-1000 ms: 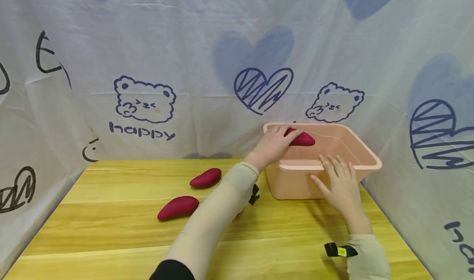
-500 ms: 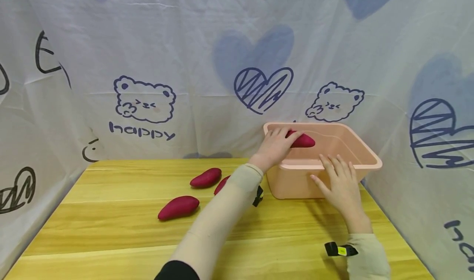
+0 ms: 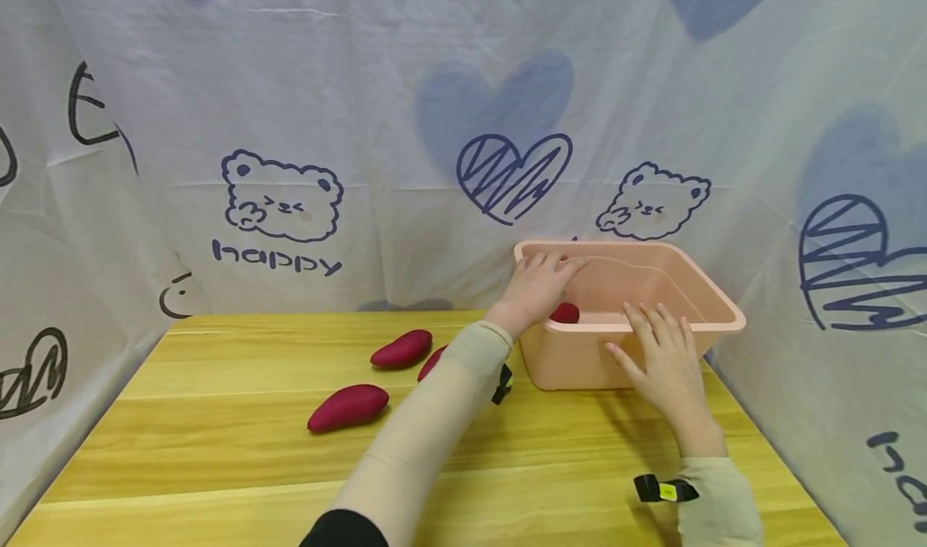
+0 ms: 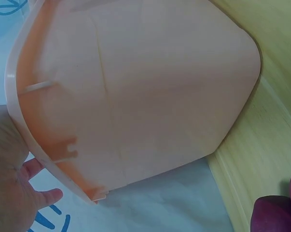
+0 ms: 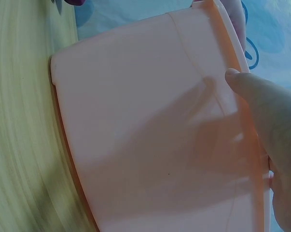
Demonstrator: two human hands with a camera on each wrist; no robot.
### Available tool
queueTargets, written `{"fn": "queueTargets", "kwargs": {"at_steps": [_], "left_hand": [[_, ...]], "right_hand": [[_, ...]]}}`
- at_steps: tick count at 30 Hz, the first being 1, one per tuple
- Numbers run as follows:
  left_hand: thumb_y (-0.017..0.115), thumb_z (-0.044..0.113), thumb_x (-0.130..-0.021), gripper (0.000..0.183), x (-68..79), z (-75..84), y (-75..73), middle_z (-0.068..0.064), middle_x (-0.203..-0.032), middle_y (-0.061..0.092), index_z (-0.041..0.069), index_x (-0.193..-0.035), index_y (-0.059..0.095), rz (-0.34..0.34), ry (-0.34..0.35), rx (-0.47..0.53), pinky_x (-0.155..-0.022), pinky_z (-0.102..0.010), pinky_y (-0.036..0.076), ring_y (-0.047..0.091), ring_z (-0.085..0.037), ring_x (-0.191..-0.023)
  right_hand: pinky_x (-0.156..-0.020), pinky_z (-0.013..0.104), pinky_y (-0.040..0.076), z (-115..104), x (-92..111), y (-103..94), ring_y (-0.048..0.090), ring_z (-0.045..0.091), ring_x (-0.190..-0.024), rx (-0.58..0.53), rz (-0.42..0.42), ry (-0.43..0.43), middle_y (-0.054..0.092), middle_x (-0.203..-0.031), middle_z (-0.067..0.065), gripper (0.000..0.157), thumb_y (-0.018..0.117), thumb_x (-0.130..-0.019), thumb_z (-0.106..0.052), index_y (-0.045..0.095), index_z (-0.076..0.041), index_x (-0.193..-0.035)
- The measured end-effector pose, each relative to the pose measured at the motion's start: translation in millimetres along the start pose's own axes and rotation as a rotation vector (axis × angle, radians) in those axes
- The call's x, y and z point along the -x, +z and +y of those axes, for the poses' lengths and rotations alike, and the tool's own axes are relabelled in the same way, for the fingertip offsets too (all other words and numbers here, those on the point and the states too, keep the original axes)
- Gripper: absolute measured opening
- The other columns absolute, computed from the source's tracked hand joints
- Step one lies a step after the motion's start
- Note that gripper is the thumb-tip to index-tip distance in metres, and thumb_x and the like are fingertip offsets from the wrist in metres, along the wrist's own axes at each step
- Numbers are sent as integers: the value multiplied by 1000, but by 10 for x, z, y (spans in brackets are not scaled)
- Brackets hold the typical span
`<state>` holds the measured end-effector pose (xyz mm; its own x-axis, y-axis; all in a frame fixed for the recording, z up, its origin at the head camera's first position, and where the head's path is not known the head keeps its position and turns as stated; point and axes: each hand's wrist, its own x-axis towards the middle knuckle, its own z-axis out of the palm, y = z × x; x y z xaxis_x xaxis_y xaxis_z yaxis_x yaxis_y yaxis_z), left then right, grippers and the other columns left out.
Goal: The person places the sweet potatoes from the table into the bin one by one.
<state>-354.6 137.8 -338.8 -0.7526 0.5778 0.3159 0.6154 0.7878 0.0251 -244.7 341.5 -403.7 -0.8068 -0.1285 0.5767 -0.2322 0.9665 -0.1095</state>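
Observation:
My left hand (image 3: 532,289) hangs over the left end of a pink plastic bin (image 3: 601,362), its fingers spread and holding nothing. Below it, inside the bin, a purple-red sweet potato (image 3: 565,314) shows partly above the front rim. My right hand (image 3: 666,362) rests on the front rim with fairly straight fingers reaching over it; the right wrist view has the thumb (image 5: 239,82) on the outer side. Left of the bin lie more sweet potatoes: one at the back (image 3: 401,350), one nearer (image 3: 349,408), and one partly hidden by the left forearm (image 3: 432,362).
The bin stands at the back right of a wooden table (image 3: 217,466). A white cloth (image 3: 391,88) printed with hearts and bears hangs behind and along both sides. My left forearm (image 3: 427,426) crosses the middle of the table.
The sweet potato that my left hand held over the bin has been let go and now lies lower inside it. The left hand has hardly moved since half a second ago; the right hand stays put.

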Motion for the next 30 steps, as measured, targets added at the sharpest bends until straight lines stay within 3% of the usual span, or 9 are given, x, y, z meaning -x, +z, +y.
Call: {"fn": "queueTargets", "kwargs": {"at_steps": [14,20,30], "left_hand": [[53,31,-100,55,3,-13,-9,3,-151,41,38,-150,32,-14,-22,21,-114,-52,34,39,-20,-138],[55,38,-98,55,13,-29,-18,4,-151,41,37,-149,35,6,-34,-16,-115,-54,32,37,-19,-140],[44,54,-98,52,79,-68,0,6,-151,42,35,-146,42,44,-79,-32,-115,-53,28,36,-22,-140]], "right_hand": [[-119,61,12,2,-3,-11,31,45,-140,2,12,-4,44,-145,23,68,63,-91,-43,40,-14,-148],[-118,61,12,4,-8,-16,31,45,-140,2,11,-4,44,-145,23,69,64,-90,-41,40,-14,-148],[-118,62,12,10,0,1,30,46,-139,-5,0,-3,44,-146,24,68,63,-91,-43,39,-15,-148]]}}
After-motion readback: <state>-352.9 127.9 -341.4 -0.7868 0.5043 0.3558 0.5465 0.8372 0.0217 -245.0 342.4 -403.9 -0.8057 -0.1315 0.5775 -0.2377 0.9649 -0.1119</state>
